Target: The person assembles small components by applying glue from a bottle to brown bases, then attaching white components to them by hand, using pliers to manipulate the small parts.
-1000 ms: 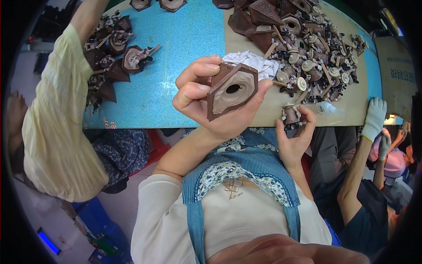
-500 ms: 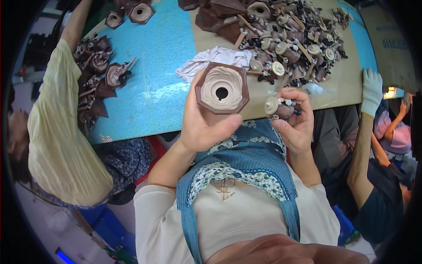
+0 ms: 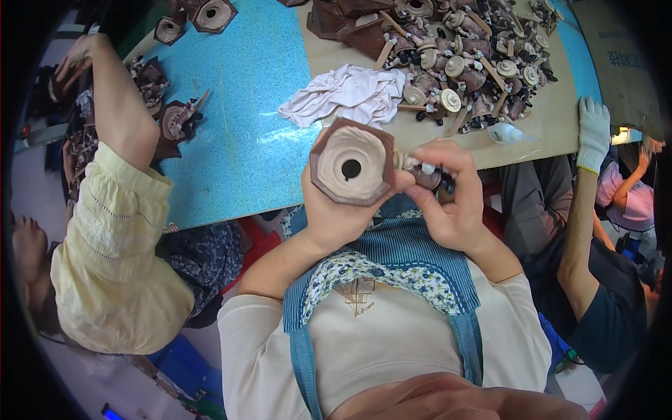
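Observation:
My left hand (image 3: 336, 222) grips a dark brown many-sided hollow base (image 3: 367, 150), its cream inside and round centre hole facing up. Between the fingers and thumb of my right hand (image 3: 455, 199) lies a small figurine (image 3: 425, 176) with a cream round top, brown body and black feet. The figurine is close against the right side of the base; whether they touch I cannot tell. My left thumb reaches over to the figurine, and my right fingers cover part of it.
A crumpled white cloth (image 3: 346, 92) lies beyond the base. Behind it spreads a heap of similar figurines (image 3: 483, 59), with a small white bottle (image 3: 505, 133) at its near edge. More brown bases (image 3: 213, 14) stand far left. Co-workers sit on both sides, one wearing a white glove (image 3: 593, 133).
My right hand has brought the figurine left to the base. The base has dropped slightly nearer and tilted. At left, the co-worker's arm has swung toward the far left.

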A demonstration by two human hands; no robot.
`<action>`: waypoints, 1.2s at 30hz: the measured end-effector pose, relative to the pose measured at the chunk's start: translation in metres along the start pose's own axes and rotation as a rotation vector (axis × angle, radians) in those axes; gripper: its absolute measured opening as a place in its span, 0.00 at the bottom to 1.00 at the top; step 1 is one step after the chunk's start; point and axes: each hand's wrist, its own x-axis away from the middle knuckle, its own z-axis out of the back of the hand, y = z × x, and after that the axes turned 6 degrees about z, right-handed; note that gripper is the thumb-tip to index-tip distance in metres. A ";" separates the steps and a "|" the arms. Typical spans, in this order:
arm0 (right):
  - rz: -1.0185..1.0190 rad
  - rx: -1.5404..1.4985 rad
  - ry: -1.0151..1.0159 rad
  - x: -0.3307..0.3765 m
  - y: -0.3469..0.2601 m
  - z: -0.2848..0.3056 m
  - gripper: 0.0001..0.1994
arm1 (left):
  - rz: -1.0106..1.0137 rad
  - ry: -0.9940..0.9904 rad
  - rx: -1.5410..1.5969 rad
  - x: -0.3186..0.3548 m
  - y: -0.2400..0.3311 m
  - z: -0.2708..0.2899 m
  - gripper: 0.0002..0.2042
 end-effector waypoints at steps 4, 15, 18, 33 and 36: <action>0.207 0.071 -0.024 -0.009 -0.003 -0.004 0.20 | 0.087 -0.032 0.023 -0.005 0.003 0.008 0.21; 0.140 -0.040 -0.040 -0.020 -0.003 0.003 0.19 | 0.063 -0.039 0.103 -0.009 0.006 0.007 0.16; 0.266 0.156 -0.032 -0.021 -0.005 0.007 0.18 | -0.025 0.000 0.011 -0.009 0.009 0.003 0.16; 0.293 0.113 -0.165 -0.035 -0.039 0.031 0.16 | 0.016 -0.287 0.147 -0.007 0.010 0.014 0.34; 0.410 0.409 -0.286 -0.043 -0.058 0.024 0.14 | -0.081 -0.371 -0.039 -0.008 0.010 0.011 0.32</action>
